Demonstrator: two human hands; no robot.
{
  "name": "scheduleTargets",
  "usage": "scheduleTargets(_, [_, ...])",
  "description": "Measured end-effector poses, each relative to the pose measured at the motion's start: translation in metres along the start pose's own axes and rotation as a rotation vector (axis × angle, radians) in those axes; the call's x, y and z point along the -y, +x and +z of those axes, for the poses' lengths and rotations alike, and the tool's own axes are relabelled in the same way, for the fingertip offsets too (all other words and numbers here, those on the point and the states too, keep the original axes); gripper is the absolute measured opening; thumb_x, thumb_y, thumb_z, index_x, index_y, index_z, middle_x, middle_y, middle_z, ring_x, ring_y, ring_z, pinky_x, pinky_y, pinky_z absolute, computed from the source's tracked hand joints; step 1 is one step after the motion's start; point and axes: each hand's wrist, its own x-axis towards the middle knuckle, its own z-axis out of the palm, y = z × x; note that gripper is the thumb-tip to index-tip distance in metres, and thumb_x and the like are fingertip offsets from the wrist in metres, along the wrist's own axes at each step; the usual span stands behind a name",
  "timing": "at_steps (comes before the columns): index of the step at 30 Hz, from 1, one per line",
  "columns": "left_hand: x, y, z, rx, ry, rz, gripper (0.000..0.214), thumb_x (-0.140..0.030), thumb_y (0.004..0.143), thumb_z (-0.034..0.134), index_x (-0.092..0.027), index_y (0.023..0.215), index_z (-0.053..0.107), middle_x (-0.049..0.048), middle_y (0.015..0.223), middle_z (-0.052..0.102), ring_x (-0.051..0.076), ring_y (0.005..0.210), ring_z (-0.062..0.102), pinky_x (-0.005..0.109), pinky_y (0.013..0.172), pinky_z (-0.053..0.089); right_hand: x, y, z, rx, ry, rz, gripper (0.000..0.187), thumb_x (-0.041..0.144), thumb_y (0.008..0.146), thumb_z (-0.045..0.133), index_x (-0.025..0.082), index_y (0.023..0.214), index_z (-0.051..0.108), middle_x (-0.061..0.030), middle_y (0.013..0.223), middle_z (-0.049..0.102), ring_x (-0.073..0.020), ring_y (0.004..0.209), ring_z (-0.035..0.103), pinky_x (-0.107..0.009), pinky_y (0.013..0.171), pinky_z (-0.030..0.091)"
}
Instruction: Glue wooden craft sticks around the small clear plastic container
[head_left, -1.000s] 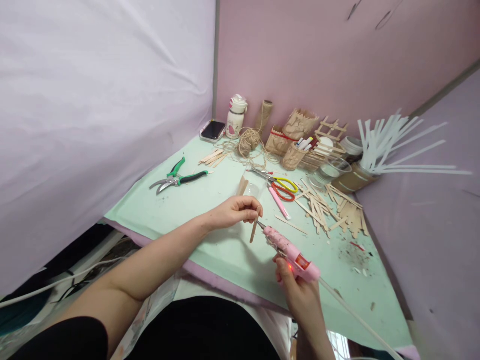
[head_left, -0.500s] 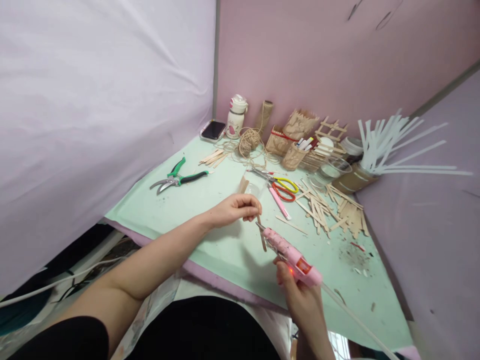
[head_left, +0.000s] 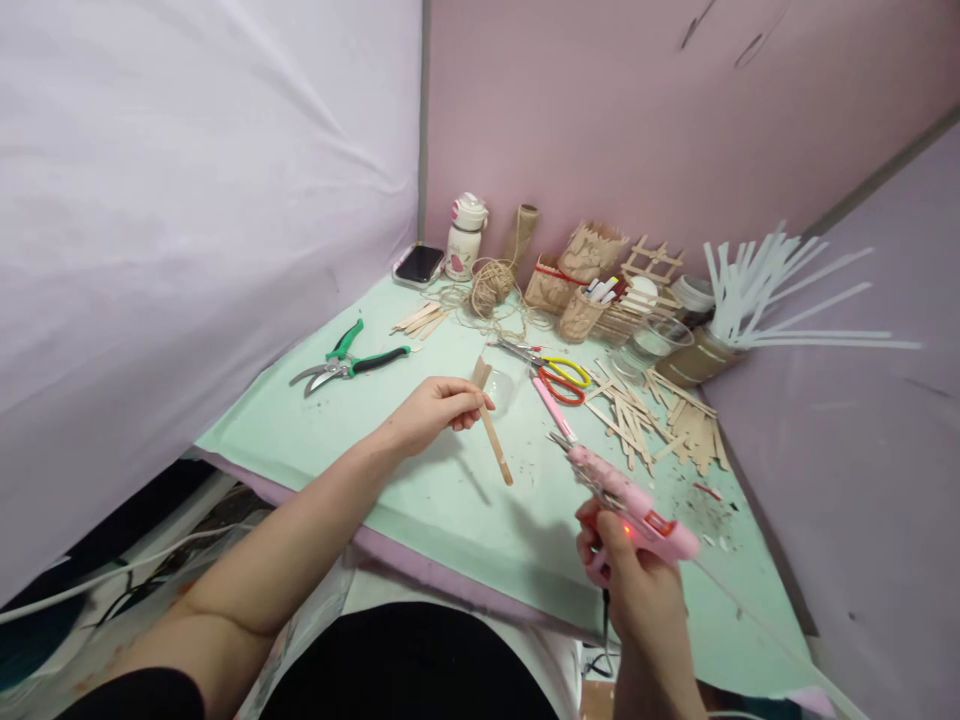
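Observation:
My left hand (head_left: 433,408) pinches the upper end of a wooden craft stick (head_left: 495,441), which slants down to the right above the green mat (head_left: 360,420). My right hand (head_left: 626,572) is wrapped round the handle of a pink glue gun (head_left: 626,497), its red light on and its metal nozzle pointing up-left. The nozzle is apart from the stick, a short way to its right. A small clear cup (head_left: 502,388) and another stick piece stand just beyond my left hand.
Green-handled pliers (head_left: 346,359) lie at the left of the mat. Yellow and red scissors (head_left: 556,375), a pink pen (head_left: 553,408) and a pile of loose sticks (head_left: 660,420) lie at the right. Twine (head_left: 487,285), a bottle (head_left: 463,237), a phone (head_left: 418,264) and woven holders line the back wall.
The glue gun has pulled away to the right from the stick. My left hand has moved left and turned the stick so its free end points down-right.

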Motion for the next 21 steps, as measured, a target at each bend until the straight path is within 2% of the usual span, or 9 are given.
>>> scheduleTargets(3, [0.004, -0.003, 0.013, 0.050, -0.037, -0.071, 0.018, -0.025, 0.070, 0.062, -0.010, 0.076, 0.072, -0.0014, 0.055, 0.055, 0.006, 0.051, 0.046, 0.020, 0.047, 0.030, 0.002, 0.008, 0.016, 0.059, 0.058, 0.021, 0.034, 0.051, 0.077, 0.066, 0.018, 0.074, 0.063, 0.0002, 0.058, 0.058, -0.0150, 0.054, 0.054, -0.026, 0.048, 0.041])
scheduleTargets(5, [0.007, -0.006, 0.022, 0.079, -0.045, -0.122, 0.019, -0.026, 0.069, 0.062, -0.010, 0.074, 0.072, -0.0013, 0.053, 0.054, 0.006, 0.049, 0.045, 0.019, 0.046, 0.029, 0.006, 0.010, 0.023, 0.060, 0.096, -0.034, 0.030, 0.047, 0.074, 0.071, 0.018, 0.081, 0.064, -0.0014, 0.072, 0.063, -0.0162, 0.064, 0.058, -0.027, 0.055, 0.046])
scheduleTargets(7, [0.009, -0.009, 0.030, 0.067, -0.013, -0.135, 0.019, -0.026, 0.068, 0.060, -0.010, 0.073, 0.071, -0.0015, 0.051, 0.054, 0.007, 0.048, 0.046, 0.019, 0.046, 0.030, 0.010, 0.009, 0.030, 0.066, 0.105, -0.045, 0.032, 0.044, 0.072, 0.073, 0.019, 0.092, 0.065, -0.0029, 0.087, 0.065, -0.0162, 0.069, 0.060, -0.028, 0.060, 0.049])
scheduleTargets(10, [0.011, -0.015, 0.040, 0.007, 0.092, -0.109, 0.019, -0.024, 0.069, 0.057, -0.011, 0.074, 0.070, -0.0024, 0.051, 0.054, 0.007, 0.049, 0.047, 0.019, 0.047, 0.033, 0.013, 0.005, 0.041, 0.075, 0.065, -0.059, 0.041, 0.043, 0.071, 0.075, 0.020, 0.103, 0.063, -0.0047, 0.096, 0.066, -0.0155, 0.068, 0.060, -0.029, 0.062, 0.050])
scheduleTargets(14, [0.011, -0.020, 0.050, -0.009, 0.169, -0.103, 0.018, -0.023, 0.071, 0.056, -0.011, 0.076, 0.069, -0.0032, 0.051, 0.054, 0.008, 0.048, 0.047, 0.019, 0.047, 0.034, 0.012, 0.001, 0.051, 0.011, -0.066, -0.142, 0.037, 0.041, 0.071, 0.075, 0.021, 0.099, 0.064, -0.0035, 0.089, 0.068, -0.0173, 0.072, 0.060, -0.030, 0.066, 0.049])
scheduleTargets(17, [0.013, -0.022, 0.052, 0.014, 0.094, -0.117, 0.018, -0.027, 0.073, 0.060, -0.011, 0.075, 0.068, -0.0027, 0.052, 0.055, 0.008, 0.049, 0.048, 0.019, 0.047, 0.035, 0.011, 0.000, 0.054, -0.049, -0.129, -0.128, 0.027, 0.039, 0.072, 0.074, 0.021, 0.091, 0.065, 0.0001, 0.076, 0.066, -0.0150, 0.061, 0.057, -0.028, 0.060, 0.046])
scheduleTargets(21, [0.017, -0.022, 0.053, 0.090, -0.054, -0.121, 0.025, -0.035, 0.070, 0.072, -0.011, 0.077, 0.068, -0.0007, 0.060, 0.060, 0.008, 0.054, 0.052, 0.021, 0.053, 0.040, 0.005, 0.002, 0.057, -0.070, -0.070, -0.146, 0.029, 0.042, 0.074, 0.071, 0.021, 0.092, 0.065, -0.0014, 0.078, 0.069, -0.0158, 0.064, 0.061, -0.028, 0.061, 0.047])
